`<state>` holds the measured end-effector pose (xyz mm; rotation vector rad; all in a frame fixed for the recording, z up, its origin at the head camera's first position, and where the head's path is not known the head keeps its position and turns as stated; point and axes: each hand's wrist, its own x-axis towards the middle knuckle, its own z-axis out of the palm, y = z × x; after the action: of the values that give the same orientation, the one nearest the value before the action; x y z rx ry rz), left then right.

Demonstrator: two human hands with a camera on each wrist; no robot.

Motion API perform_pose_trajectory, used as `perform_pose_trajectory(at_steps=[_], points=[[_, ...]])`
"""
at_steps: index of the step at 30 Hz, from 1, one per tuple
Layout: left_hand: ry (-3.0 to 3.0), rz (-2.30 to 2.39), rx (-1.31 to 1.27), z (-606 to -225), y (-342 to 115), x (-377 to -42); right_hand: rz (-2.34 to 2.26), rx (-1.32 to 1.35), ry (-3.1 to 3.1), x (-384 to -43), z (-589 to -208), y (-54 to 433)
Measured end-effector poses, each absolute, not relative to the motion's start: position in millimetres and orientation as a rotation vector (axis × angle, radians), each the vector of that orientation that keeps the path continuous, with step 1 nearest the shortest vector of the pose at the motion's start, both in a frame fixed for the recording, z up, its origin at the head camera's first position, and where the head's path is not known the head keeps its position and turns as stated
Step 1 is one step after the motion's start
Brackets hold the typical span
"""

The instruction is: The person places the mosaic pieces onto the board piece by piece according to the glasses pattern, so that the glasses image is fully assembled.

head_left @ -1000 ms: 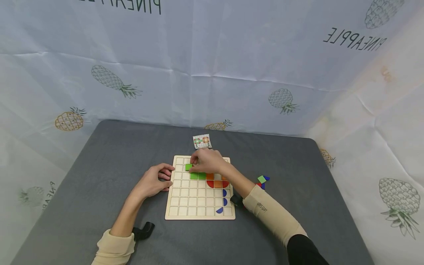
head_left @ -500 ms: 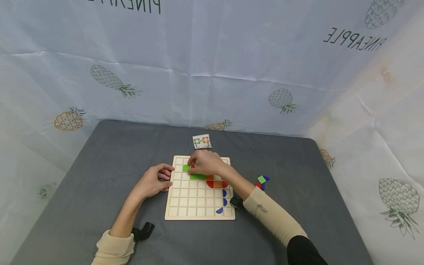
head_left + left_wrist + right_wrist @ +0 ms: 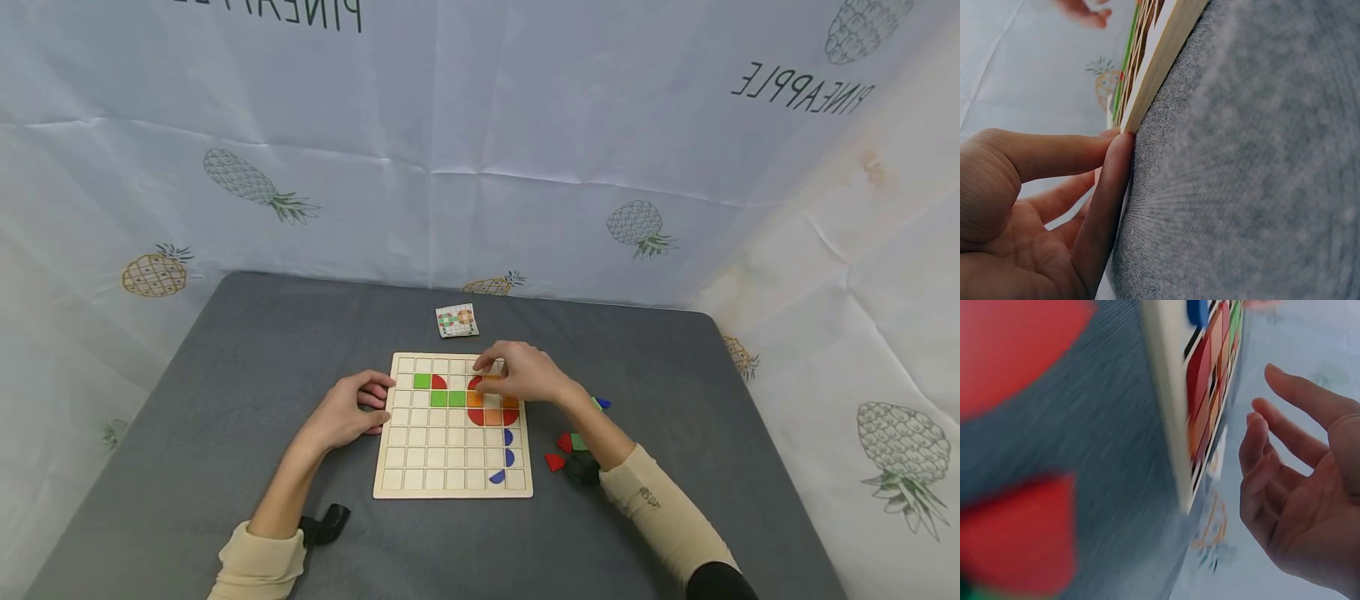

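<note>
Three green squares (image 3: 438,399) lie between my left hand (image 3: 347,410), relaxed fingers touching the board (image 3: 420,477), and my right hand (image 3: 528,372), hovering empty, loosely open. The pattern looks part-built; loose pieces (image 3: 566,442) remain off-board.

The left hand (image 3: 352,408) and right hand (image 3: 525,372) are bare, below a folded beige left sleeve (image 3: 258,558) and a beige right sleeve (image 3: 671,521) bearing a dark mark (image 3: 648,497) and meeting black fabric (image 3: 720,582), a black device (image 3: 326,525) by each sleeve's end.

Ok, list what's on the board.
Green pieces, red pieces, orange pieces, blue pieces. In the head view the right hand partly covers the board, hiding whatever lies there.
</note>
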<state>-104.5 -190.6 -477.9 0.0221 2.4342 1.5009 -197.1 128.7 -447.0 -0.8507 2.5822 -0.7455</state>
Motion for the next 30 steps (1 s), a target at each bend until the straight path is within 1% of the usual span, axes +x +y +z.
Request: perform_pose_trajectory(at_steps=[16, 24, 30], points=[[2.443, 1.495, 0.018, -478, -190, -105, -0.795, -0.706, 2.598, -180, -449, 241], [2.442, 1.497, 0.014, -479, -190, -106, -0.821, -0.719, 2.480, -166, -455, 274], [2.443, 1.494, 0.007, -479, -190, -106, -0.840, -0.728, 2.436, -159, -460, 286]])
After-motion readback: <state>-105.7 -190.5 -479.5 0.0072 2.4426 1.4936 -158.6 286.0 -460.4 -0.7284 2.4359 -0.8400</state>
